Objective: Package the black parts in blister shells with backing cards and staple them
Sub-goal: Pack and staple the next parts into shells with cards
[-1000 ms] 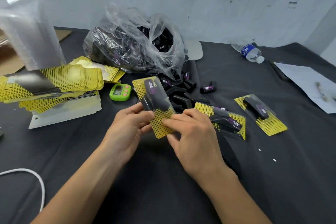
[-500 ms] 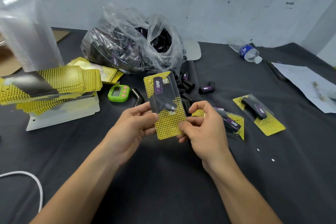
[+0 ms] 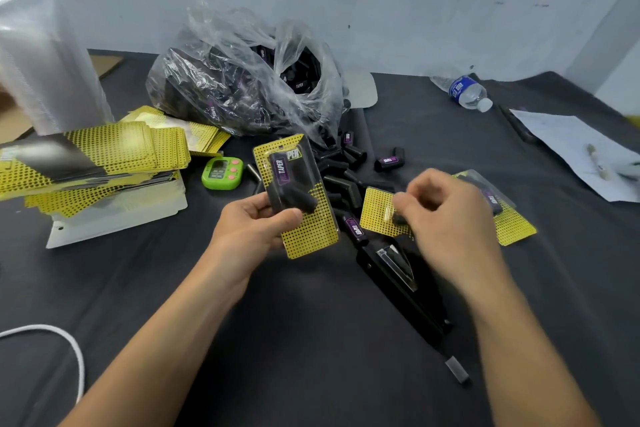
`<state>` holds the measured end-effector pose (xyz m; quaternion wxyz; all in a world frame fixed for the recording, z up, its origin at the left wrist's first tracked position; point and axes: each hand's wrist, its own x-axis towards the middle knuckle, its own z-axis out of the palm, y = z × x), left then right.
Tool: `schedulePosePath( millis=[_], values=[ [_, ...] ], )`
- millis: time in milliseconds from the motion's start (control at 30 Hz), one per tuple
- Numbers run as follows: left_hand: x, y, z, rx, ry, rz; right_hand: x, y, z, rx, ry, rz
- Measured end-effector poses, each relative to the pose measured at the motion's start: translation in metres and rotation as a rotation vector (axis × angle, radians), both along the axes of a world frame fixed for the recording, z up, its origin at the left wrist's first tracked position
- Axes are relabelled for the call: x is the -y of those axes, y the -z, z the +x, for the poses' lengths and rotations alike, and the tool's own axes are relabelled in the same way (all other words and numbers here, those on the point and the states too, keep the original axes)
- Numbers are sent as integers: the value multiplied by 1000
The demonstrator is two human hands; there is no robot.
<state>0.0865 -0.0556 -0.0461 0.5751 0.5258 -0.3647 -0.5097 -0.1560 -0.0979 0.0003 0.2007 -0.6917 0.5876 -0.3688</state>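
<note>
My left hand (image 3: 249, 229) grips a packaged unit (image 3: 311, 232) by its left edge: a yellow dotted backing card with a clear blister over a black part (image 3: 287, 184) labelled TAPER. It is held upright above the table. My right hand (image 3: 450, 218) is off the unit, blurred, with loosely curled fingers that hold nothing. It hovers over a finished package (image 3: 377, 215). A black stapler (image 3: 391, 274) lies just below that hand. Loose black parts (image 3: 346, 163) spill from a clear plastic bag (image 3: 242, 80).
Yellow backing cards (image 3: 114, 149) are stacked at the left, under a tall stack of clear blister shells (image 3: 45, 62). A green timer (image 3: 221, 173), another finished package (image 3: 512, 225), a water bottle (image 3: 464, 92), white paper (image 3: 568, 146) and a white cable (image 3: 69, 343) lie around.
My right hand let go of the unit and moved right, uncovering the stapler. My left hand keeps the unit and has tilted it more upright.
</note>
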Motion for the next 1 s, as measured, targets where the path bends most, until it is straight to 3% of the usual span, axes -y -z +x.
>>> schedulePosePath(
  millis=[133, 333, 533, 733, 1000],
  values=[
    [3, -2, 0, 8, -21, 46, -20, 0, -21, -368, 5, 336],
    [5, -2, -1, 36, -2, 55, -49, 12, -11, -628, 36, 450],
    [3, -1, -1, 45, 1, 19, -55, 22, 0, -471, 87, 382],
    [5, 0, 1, 39, -45, -6, -62, 28, 17, -576, 143, -14],
    [8, 3, 4, 46, -48, -6, -85, 36, 31, -495, -138, -135]
  ],
)
